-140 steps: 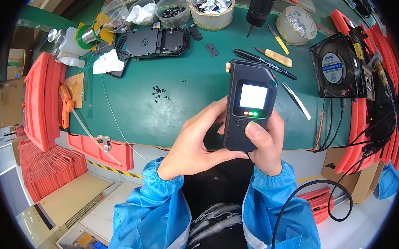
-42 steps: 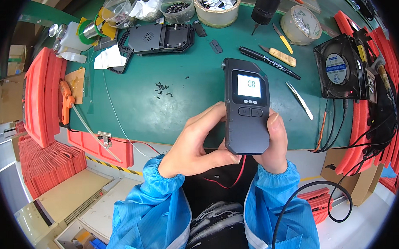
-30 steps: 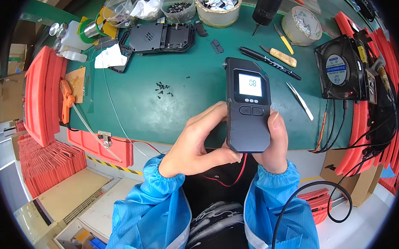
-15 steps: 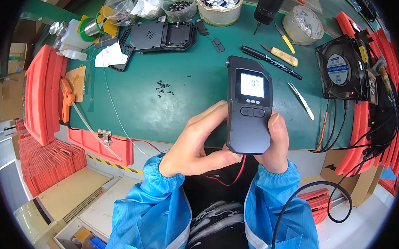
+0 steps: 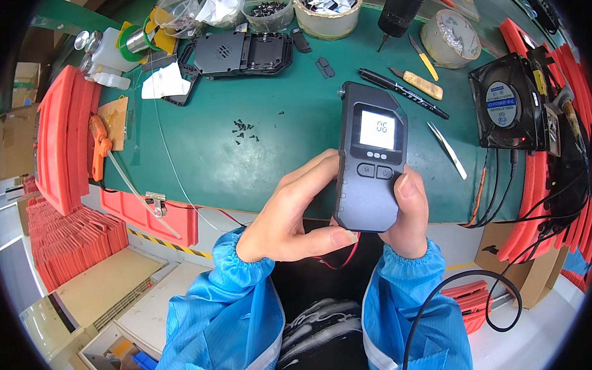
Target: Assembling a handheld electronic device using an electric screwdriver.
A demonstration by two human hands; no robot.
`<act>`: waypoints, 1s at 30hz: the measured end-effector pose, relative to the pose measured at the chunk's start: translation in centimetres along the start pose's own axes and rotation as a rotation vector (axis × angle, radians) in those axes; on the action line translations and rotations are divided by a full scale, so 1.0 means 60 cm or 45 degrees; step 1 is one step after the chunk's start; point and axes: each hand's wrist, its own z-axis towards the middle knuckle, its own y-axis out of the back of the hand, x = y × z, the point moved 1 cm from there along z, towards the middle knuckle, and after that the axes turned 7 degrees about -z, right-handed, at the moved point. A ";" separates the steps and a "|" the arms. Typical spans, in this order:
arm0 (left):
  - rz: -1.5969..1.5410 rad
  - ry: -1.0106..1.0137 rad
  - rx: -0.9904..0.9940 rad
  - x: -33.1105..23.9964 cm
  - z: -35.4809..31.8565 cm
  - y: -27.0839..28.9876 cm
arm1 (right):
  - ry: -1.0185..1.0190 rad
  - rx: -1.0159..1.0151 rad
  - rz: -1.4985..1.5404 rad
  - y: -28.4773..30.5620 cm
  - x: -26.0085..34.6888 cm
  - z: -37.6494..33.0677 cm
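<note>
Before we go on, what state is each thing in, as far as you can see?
Device: held up, screen lit
Right hand: gripping the device, thumb along its right edge
Left hand: at the device's left side, fingertips hidden
Screws: loose on the mat
Housing: lying flat, compartment uncovered
Screw tub: lidless, partly filled
Marker: lying down
Driver: bit downward, running unclear
Fan: red light on, spinning unclear

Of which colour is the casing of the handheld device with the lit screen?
The handheld device's casing is dark grey, nearly black; the head view shows it best.
</note>
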 end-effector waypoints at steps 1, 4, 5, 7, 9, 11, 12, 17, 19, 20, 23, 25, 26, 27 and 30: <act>0.057 -0.047 0.014 -0.001 0.002 0.002 | 0.007 0.003 -0.005 0.000 -0.001 0.000; 0.129 -0.116 0.034 0.001 0.005 0.005 | 0.021 0.011 -0.015 0.001 0.000 0.001; 0.144 -0.138 0.040 0.001 0.005 0.005 | 0.006 0.035 0.007 0.002 0.001 0.001; 0.159 -0.161 0.047 0.001 0.006 0.004 | -0.026 0.083 0.050 0.005 0.002 0.000; 0.112 -0.102 0.030 -0.003 0.004 0.001 | -0.005 0.059 0.027 0.004 0.001 0.001; 0.088 -0.073 0.021 -0.003 0.004 0.001 | 0.035 0.012 -0.018 0.001 0.000 0.000; 0.106 -0.093 0.025 -0.003 0.004 0.002 | 0.035 0.012 -0.018 0.000 0.000 0.001; 0.103 -0.145 0.012 0.000 0.005 0.003 | 0.087 -0.010 -0.048 -0.005 -0.003 0.001; 0.085 -0.151 0.002 -0.001 0.004 0.002 | 0.112 -0.020 -0.090 -0.004 -0.006 0.001; 0.039 -0.101 -0.023 -0.004 0.003 0.000 | 0.113 -0.019 -0.090 -0.006 -0.006 0.002; -0.056 -0.002 -0.071 -0.009 0.001 -0.003 | 0.171 -0.014 -0.209 -0.011 -0.005 0.005; -0.040 0.011 -0.085 -0.011 0.000 -0.001 | 0.185 -0.009 -0.230 -0.013 -0.008 0.006; -0.029 0.019 -0.093 -0.012 0.000 -0.002 | 0.199 -0.003 -0.245 -0.013 -0.009 0.006; -0.028 0.020 -0.093 -0.012 0.000 -0.004 | 0.213 0.003 -0.261 -0.012 -0.009 0.005; -0.102 0.050 -0.158 -0.010 -0.002 -0.008 | 0.239 0.043 -0.438 -0.005 -0.003 0.002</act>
